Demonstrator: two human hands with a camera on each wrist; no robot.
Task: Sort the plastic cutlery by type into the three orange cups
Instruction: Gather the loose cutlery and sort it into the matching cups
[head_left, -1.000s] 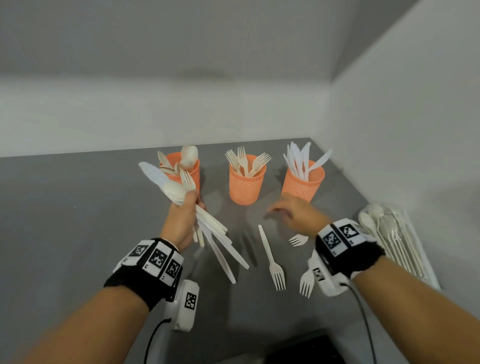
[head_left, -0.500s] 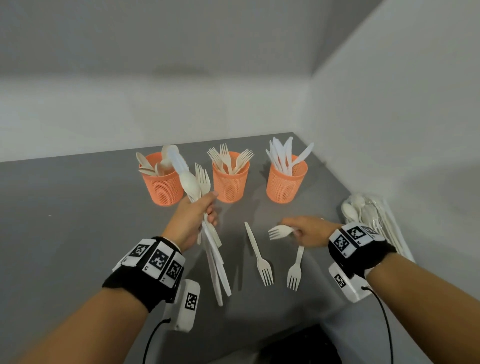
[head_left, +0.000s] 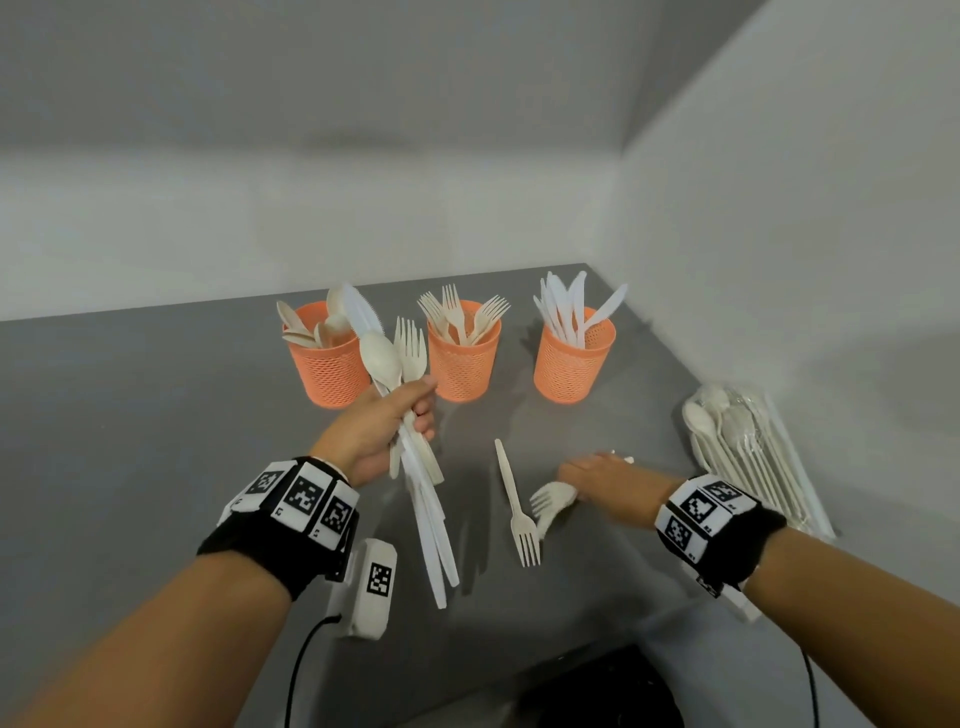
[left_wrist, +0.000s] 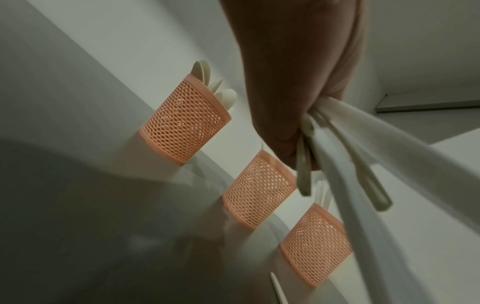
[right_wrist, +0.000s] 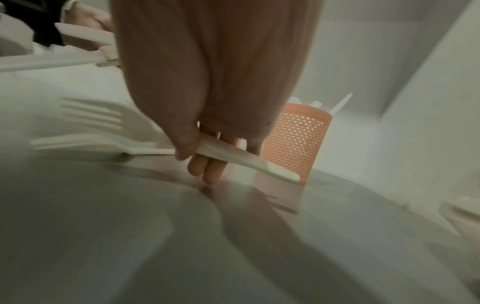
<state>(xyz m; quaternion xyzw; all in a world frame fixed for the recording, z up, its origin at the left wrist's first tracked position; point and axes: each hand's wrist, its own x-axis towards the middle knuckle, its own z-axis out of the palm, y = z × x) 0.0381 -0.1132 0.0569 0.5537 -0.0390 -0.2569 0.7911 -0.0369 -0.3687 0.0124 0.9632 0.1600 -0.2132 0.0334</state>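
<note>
Both grips closed | left hand (head_left: 382, 431): mixed cutlery bundle (head_left: 410, 415) | right hand (head_left: 605, 480): pinching forks (head_left: 553, 501)

fork tines (right_wrist: 88, 115) motion-blurred, right hand (head_left: 608, 480) covering fork handles, packaged cutlery (right_wrist: 465, 218) cut off

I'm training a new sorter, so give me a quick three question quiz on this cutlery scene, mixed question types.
1. True or false: the left hand holds only forks.
2. Which orange cup holds knives: A the left cup, B the middle cup, C the right cup?
3. Fill in: the right hand pinches forks low over the ____, beside one loose fork.

Key
1. False: its mixed bundle shows a spoon, a fork and a knife.
2. C.
3. Table.
</note>
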